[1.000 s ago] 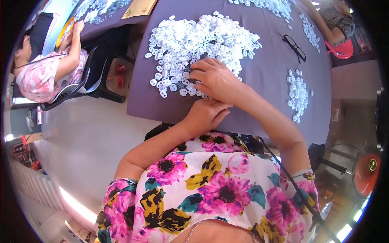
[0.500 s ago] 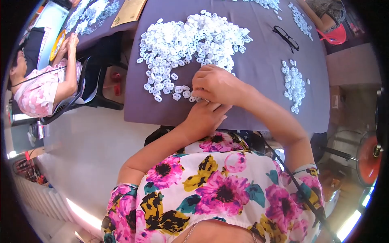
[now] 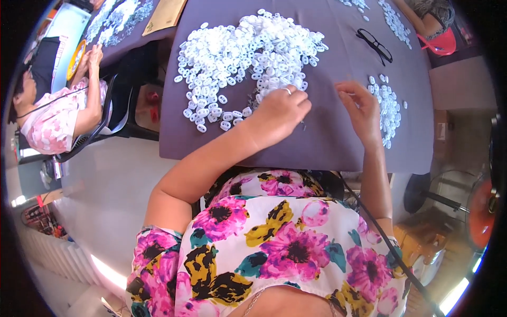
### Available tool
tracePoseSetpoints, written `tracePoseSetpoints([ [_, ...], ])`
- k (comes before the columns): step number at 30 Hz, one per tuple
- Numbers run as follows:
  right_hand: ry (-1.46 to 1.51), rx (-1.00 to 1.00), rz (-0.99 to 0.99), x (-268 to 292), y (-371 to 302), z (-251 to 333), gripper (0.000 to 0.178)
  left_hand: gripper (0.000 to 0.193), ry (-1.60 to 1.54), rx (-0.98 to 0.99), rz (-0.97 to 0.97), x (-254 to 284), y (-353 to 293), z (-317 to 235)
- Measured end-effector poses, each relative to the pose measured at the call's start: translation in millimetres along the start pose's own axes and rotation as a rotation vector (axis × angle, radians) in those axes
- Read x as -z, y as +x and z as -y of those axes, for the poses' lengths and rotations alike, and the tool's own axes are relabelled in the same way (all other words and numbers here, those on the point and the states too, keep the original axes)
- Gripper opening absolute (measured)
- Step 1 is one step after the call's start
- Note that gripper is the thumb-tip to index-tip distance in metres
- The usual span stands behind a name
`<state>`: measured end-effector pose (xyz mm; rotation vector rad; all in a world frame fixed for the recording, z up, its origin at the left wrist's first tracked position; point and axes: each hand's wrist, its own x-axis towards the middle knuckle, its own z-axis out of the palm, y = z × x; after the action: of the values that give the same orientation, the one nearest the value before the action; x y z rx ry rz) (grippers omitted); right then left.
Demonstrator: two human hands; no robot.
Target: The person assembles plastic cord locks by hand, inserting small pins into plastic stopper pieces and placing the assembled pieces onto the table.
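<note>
A large pile of small white oval plastic pieces (image 3: 211, 53), each with two holes, spreads over the dark cloth-covered table (image 3: 211, 148). At the near right edge of this pile is my left hand (image 3: 282, 113), a ring on one finger. Its fingers are curled downward and hide whatever they hold. My right hand (image 3: 362, 111) is raised over the cloth, its fingers loosely bent and apart, with no piece visible in them. Just beyond it lies a smaller group of similar white pieces (image 3: 390, 111). Tiny dark bits (image 3: 244, 99) lie within the gap in the large pile.
Black-framed glasses (image 3: 376, 46) lie at the far right. More white pieces (image 3: 395, 24) are behind them. A person in a pink patterned top (image 3: 58, 121) works at another table on the left, beside a yellow-rimmed tray (image 3: 77, 59). Another person's arm (image 3: 425, 21) shows at far right.
My hands were together at the pile's near edge; they have parted. The right has moved right toward the smaller group, and the left has moved up to the pile's edge.
</note>
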<state>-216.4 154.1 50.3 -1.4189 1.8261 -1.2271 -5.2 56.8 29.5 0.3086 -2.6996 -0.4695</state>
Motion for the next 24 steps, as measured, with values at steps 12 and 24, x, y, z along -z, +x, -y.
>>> tracePoseSetpoints([
  [12,-0.07,0.028,0.124,-30.2,-12.2,6.0,0.009,0.022,-0.162,0.348,-0.174,27.9,-35.5,16.8],
  [24,-0.344,0.27,0.189,-47.0,-47.2,14.5,0.014,0.015,0.026,0.115,0.01,-2.8,13.1,18.6],
])
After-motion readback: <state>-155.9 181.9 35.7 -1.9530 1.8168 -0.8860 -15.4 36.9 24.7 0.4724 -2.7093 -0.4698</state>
